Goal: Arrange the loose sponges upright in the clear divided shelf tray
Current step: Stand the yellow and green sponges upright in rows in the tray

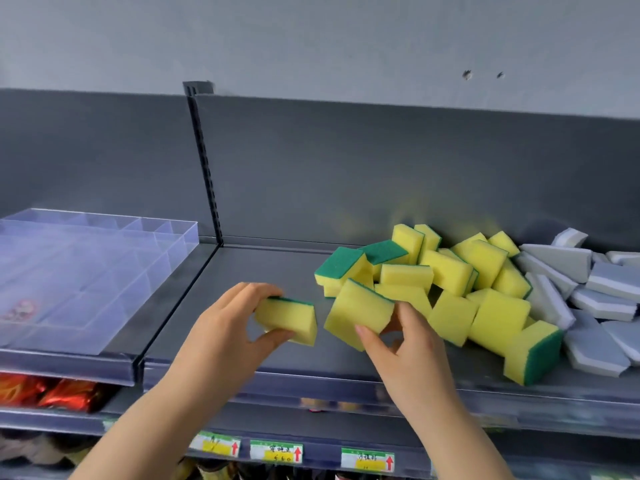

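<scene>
Hands (225, 323) (412, 344) around sponges (289, 320) (356, 313), tray (104, 265) apart

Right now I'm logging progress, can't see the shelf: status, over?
Left hand grips one yellow-green sponge, right hand grips a second sponge. Clear divided tray holds no sponges. Path to tray unobstructed.

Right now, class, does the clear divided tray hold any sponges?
None. The clear tray has no sponge in any visible compartment; the yellow sponges lie piled on the shelf, one each in the left hand and right hand.

place: shop, probably | cues: price tags (276, 452) — print blurred | slotted shelving (207, 168)
</scene>
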The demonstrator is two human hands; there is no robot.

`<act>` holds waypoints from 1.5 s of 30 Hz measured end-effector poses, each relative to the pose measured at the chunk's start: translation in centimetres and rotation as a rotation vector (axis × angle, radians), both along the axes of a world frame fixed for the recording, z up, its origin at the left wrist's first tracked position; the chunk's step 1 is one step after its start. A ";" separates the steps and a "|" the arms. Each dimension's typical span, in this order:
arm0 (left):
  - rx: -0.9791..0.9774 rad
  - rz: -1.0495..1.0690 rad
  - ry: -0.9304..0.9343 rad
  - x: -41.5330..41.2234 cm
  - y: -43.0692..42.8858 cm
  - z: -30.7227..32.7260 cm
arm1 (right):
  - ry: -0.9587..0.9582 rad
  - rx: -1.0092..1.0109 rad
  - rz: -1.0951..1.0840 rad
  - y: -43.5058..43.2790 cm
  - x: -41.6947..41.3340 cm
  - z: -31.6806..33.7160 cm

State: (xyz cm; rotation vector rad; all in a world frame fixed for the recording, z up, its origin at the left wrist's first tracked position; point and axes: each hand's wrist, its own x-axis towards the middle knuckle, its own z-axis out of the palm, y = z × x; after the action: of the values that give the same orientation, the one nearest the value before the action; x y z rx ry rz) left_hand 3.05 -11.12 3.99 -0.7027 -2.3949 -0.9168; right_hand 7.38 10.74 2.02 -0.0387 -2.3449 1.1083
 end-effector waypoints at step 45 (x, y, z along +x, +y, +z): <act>0.081 0.359 0.303 -15.5 -48.8 5.5 | 0.071 0.091 0.438 -44.8 -23.1 12.5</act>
State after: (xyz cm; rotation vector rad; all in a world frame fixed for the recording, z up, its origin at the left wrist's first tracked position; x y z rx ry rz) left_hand -12.47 -59.94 9.46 -0.3354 -2.1085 -0.6965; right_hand -15.69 -34.10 14.54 0.5623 -2.3979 1.1734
